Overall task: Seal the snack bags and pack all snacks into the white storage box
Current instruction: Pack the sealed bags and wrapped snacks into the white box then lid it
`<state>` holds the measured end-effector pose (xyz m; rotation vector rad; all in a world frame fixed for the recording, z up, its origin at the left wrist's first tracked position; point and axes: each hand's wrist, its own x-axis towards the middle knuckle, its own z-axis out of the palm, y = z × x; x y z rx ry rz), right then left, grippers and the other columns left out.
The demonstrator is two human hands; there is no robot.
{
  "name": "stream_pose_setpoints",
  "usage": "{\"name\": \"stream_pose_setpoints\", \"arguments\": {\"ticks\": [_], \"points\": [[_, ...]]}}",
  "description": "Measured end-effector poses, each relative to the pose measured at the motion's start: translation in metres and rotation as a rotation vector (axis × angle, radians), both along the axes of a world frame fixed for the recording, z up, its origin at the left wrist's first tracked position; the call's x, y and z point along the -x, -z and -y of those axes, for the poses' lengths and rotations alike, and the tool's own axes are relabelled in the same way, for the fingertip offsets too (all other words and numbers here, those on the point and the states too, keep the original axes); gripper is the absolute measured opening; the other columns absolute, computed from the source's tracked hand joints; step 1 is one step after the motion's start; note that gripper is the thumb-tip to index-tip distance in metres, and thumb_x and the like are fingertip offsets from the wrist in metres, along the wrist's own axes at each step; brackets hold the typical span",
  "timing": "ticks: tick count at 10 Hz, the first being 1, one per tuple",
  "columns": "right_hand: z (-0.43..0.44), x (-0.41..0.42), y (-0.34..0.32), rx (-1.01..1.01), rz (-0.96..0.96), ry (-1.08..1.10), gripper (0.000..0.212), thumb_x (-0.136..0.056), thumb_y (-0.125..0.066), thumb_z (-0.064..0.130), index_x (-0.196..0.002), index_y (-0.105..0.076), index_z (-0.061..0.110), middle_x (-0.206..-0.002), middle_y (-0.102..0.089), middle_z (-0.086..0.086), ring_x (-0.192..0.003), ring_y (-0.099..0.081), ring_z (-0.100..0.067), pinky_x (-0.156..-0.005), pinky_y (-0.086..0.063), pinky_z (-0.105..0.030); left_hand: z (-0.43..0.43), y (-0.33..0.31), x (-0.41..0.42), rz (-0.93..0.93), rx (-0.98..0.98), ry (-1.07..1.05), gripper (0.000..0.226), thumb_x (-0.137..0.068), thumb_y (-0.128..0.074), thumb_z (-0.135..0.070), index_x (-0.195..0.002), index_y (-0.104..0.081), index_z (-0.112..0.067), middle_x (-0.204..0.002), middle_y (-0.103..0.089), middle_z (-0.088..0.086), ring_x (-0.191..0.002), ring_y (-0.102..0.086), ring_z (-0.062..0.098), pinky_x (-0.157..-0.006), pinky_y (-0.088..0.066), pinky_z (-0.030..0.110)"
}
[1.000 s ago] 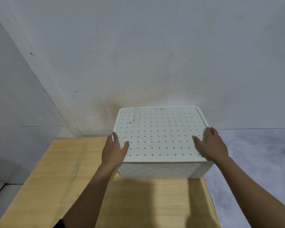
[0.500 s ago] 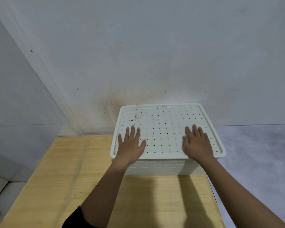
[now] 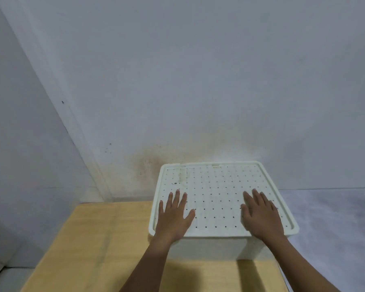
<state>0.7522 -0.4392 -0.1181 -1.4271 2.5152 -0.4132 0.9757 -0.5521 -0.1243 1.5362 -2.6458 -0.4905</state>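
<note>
The white box [image 3: 211,248] sits at the far right corner of the wooden table [image 3: 97,239], close against the stained wall [image 3: 177,91]. Its lid [image 3: 215,186], dotted with rows of small holes, is on and covers the whole top, so nothing inside can be seen. The left hand [image 3: 174,218] lies flat on the near left part of the lid, fingers straight and spread, holding nothing. The right hand [image 3: 260,216] lies flat on the near right part, fingers straight and close together, also holding nothing. Both forearms reach in from the bottom edge, casting shadows on the table.
</note>
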Motion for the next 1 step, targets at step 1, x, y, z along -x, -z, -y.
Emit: {"name": "stream_pose_setpoints", "arguments": {"ticks": [1], "points": [[-0.0051, -0.0064, 0.0022, -0.007, -0.044, 0.016, 0.059, -0.093, -0.009, 0.049, -0.149, -0.018, 0.029, -0.159, -0.008, 0.001, -0.147, -0.004, -0.018, -0.119, -0.008, -0.038, -0.0119, 0.0233, 0.0012, -0.080, 0.107, 0.029, 0.063, -0.094, -0.017, -0.058, -0.148, 0.003, -0.033, -0.156, 0.018, -0.009, -0.140, 0.023, 0.007, -0.117, 0.013, 0.040]]}}
